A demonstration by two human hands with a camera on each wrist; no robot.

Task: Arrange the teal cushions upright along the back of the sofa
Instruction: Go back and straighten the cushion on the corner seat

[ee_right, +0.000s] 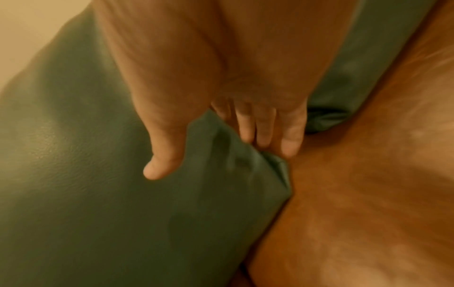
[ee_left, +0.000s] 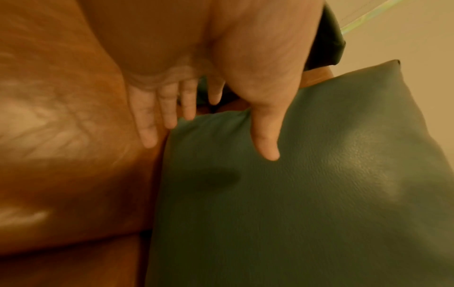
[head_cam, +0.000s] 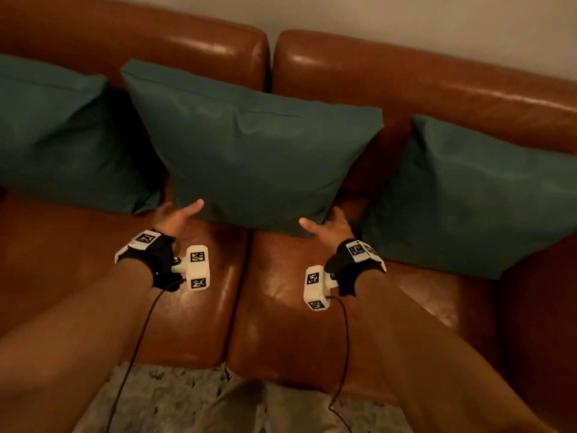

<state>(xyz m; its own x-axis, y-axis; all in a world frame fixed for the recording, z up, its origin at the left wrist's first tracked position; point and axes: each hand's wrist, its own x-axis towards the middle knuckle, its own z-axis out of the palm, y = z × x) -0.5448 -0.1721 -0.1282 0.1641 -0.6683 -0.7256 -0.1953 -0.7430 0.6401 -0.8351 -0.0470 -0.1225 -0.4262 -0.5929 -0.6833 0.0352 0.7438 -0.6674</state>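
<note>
Three teal cushions lean upright against the brown leather sofa back [head_cam: 421, 85]: a left cushion [head_cam: 62, 135], a middle cushion [head_cam: 256, 157] and a right cushion [head_cam: 468, 195]. My left hand [head_cam: 179, 215] is at the middle cushion's lower left corner. Its thumb lies straight over the front face [ee_left: 294, 194], and its fingers [ee_left: 147, 124] reach straight along the side edge. My right hand [head_cam: 324, 225] mirrors it at the lower right corner [ee_right: 275, 169], thumb in front and fingers [ee_right: 263, 126] straight beside the edge. Neither hand curls round the cushion.
The sofa seat [head_cam: 193, 323] has two leather pads with a seam between them, running under the middle cushion. A pale wall [head_cam: 406, 14] rises behind the sofa. Speckled floor [head_cam: 175, 401] shows at the near edge. Cables hang from both wrist cameras.
</note>
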